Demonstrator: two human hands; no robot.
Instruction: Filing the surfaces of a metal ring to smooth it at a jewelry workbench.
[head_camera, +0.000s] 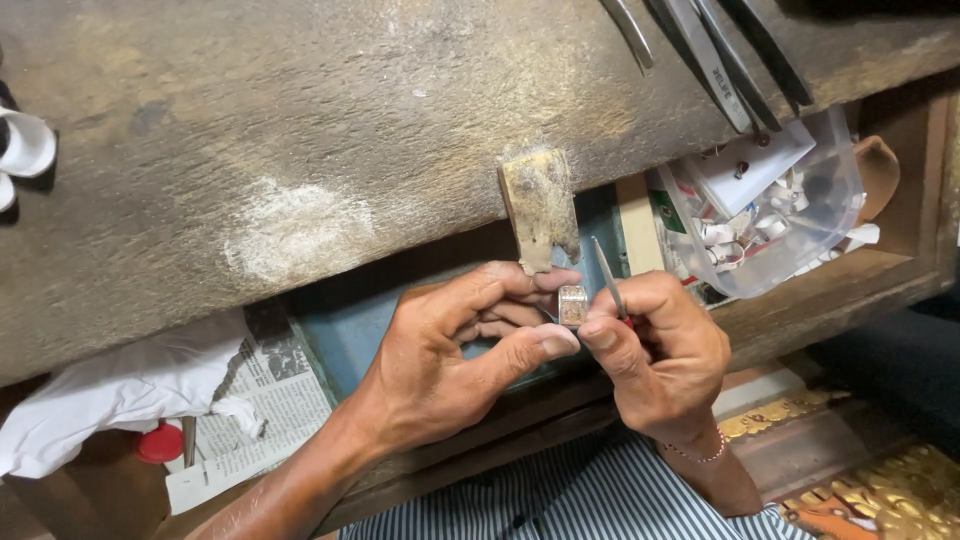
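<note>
Your left hand (450, 360) pinches a small metal piece (572, 305) against the wooden peg (540, 208). Right hand (660, 350) fingers grip a thin file (607, 278) beside it; filing looks midway.

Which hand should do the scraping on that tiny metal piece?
Probably the right hand: it holds the thin tool, tip beside the small metal piece. The left hand is pinching that piece against the wooden peg.

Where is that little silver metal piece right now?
In the head view, the small silver piece sits near the middle, pinched in the left hand just below the wooden bench peg.
</note>
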